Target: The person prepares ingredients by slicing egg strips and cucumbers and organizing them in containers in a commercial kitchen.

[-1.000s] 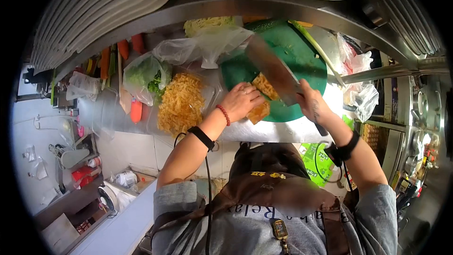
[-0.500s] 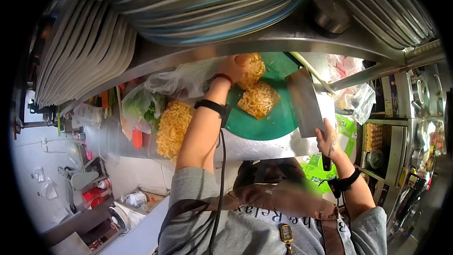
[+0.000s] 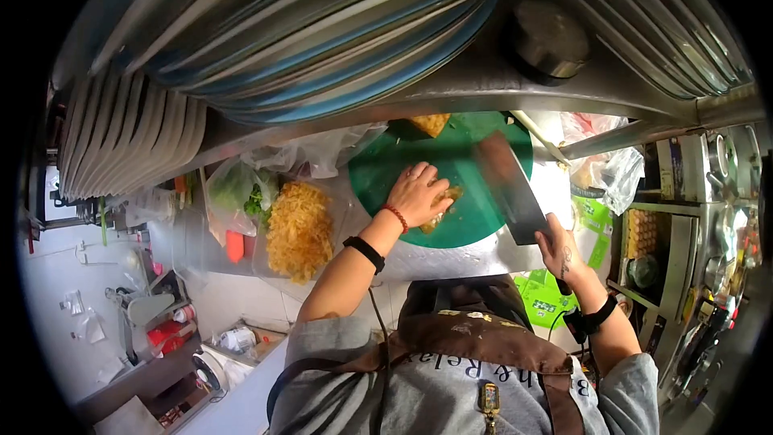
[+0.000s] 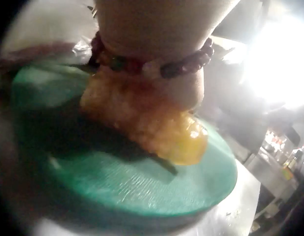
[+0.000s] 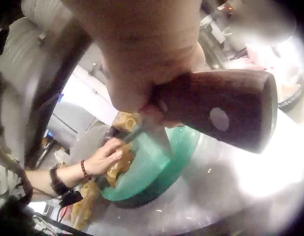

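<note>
Directly beneath the left hand [image 3: 417, 196], a golden food block [image 5: 123, 166] sits over the green board [image 3: 380, 163], its exposed strip running near-left to far-right. Left fingers curl over and hold it (the left is the nearer hand). Rightward, blade apart from the block, a cleaver [image 3: 517, 193] fills the right hand's [image 3: 565, 255] grip. Farther off: shirt [image 3: 443, 391] lettering "& Rela", inverted; green packets [image 3: 543, 298], print illegible.
</note>
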A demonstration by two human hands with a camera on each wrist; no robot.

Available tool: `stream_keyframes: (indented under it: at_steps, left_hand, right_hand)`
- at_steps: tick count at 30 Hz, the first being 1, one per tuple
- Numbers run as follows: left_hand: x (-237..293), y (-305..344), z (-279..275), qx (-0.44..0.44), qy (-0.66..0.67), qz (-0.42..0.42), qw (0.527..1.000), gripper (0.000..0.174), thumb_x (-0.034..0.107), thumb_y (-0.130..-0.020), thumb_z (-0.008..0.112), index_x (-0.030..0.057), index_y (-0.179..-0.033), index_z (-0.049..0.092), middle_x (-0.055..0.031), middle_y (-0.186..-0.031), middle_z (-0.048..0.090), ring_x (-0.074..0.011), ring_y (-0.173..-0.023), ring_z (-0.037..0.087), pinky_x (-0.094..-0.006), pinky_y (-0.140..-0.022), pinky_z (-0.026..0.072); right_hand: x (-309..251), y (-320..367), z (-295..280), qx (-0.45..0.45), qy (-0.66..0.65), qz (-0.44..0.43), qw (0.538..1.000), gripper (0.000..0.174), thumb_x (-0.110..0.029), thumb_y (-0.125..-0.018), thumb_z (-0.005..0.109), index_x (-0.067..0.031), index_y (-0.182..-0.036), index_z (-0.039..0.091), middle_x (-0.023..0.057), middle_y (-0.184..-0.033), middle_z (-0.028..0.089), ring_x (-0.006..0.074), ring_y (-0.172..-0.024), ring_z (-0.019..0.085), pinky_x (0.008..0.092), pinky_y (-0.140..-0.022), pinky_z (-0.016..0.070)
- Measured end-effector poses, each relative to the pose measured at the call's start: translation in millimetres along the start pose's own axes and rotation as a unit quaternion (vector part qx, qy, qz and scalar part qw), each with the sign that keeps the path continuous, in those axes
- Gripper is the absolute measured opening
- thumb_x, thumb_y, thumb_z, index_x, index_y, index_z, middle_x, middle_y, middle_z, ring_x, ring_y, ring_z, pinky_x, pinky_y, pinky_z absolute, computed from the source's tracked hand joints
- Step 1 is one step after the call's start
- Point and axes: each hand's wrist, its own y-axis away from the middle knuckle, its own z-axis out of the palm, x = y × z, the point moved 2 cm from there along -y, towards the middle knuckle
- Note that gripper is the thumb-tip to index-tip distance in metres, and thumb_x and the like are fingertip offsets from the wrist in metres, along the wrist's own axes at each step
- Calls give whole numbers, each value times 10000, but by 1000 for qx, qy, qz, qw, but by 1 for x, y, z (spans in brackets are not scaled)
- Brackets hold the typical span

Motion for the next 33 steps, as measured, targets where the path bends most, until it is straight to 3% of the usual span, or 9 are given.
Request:
stream_keyframes:
  at_steps: [1, 4, 10, 15, 19, 23, 26, 29, 33]
  left_hand:
    - [1, -2, -3, 86, 9, 37, 996, 338, 357, -821, 661, 140, -1078, 634, -135, -1148, 538, -344, -1165, 470, -501, -979, 397]
    - [9, 6, -22, 181, 6, 28, 983, 344, 320, -836, 653, 147, -1132, 630, -135, -1204, 529, -330, -1184, 455, -488, -1021, 386]
    - [-2, 32, 23, 149, 65, -13, 987, 323, 169, -833, 635, 91, -1147, 632, -124, -1243, 544, -326, -1225, 468, -402, -1022, 431]
    - [-14, 22, 30, 193, 91, 13, 977, 283, 126, -810, 655, 80, -1090, 648, -138, -1151, 593, -367, -1105, 543, -425, -972, 462]
    - [-14, 20, 28, 197, 100, 5, 975, 236, 147, -807, 665, 87, -1035, 653, -127, -1129, 599, -356, -1094, 553, -419, -956, 473]
    - [-17, 21, 29, 203, 93, 15, 975, 219, 169, -811, 670, 96, -1017, 651, -121, -1112, 600, -351, -1111, 546, -417, -956, 471]
    - [-23, 20, 34, 176, 71, 14, 982, 227, 178, -815, 671, 106, -1030, 652, -119, -1115, 601, -350, -1122, 541, -417, -961, 467]
    - [-20, 20, 31, 180, 87, 14, 980, 223, 182, -820, 666, 111, -1030, 650, -117, -1127, 598, -346, -1127, 536, -418, -960, 466]
    - [-21, 24, 30, 200, 117, 13, 973, 179, 181, -824, 656, 101, -984, 641, -118, -1128, 596, -341, -1112, 537, -414, -944, 472]
  right_hand:
    - [-4, -4, 1, -7, 25, -31, 999, 217, -42, -889, 568, -18, -1059, 436, 229, -680, 618, 419, -604, 615, 465, -538, 473]
    - [-15, -21, 3, -31, 117, -85, 989, 226, -86, -897, 543, -64, -1087, 424, 220, -677, 616, 443, -617, 600, 525, -544, 466]
    - [-50, -55, -2, -49, 218, -122, 967, 170, -122, -927, 496, -91, -1079, 427, 192, -648, 613, 422, -603, 608, 515, -539, 475]
    - [-75, -72, 2, -130, 274, -135, 943, 230, -54, -888, 482, -21, -1098, 395, 208, -666, 621, 414, -624, 628, 495, -556, 497]
    - [-70, -80, 42, -166, 298, -53, 938, 291, 12, -835, 446, -4, -1113, 362, 245, -726, 632, 420, -710, 646, 492, -615, 526]
    - [-57, -98, 49, -154, 261, -88, 949, 285, -30, -857, 439, 5, -1130, 361, 246, -756, 642, 433, -713, 643, 492, -620, 524]
    - [-114, -88, 18, -193, 362, -90, 908, 276, -35, -865, 428, 14, -1131, 373, 230, -734, 643, 411, -697, 656, 479, -620, 533]
    - [-98, -83, 37, -189, 357, -60, 913, 287, -36, -863, 428, 29, -1137, 374, 233, -738, 644, 400, -697, 662, 470, -624, 538]
    - [-61, -105, 61, -150, 304, -114, 934, 279, -29, -860, 435, 35, -1125, 377, 228, -760, 652, 408, -710, 659, 479, -613, 532]
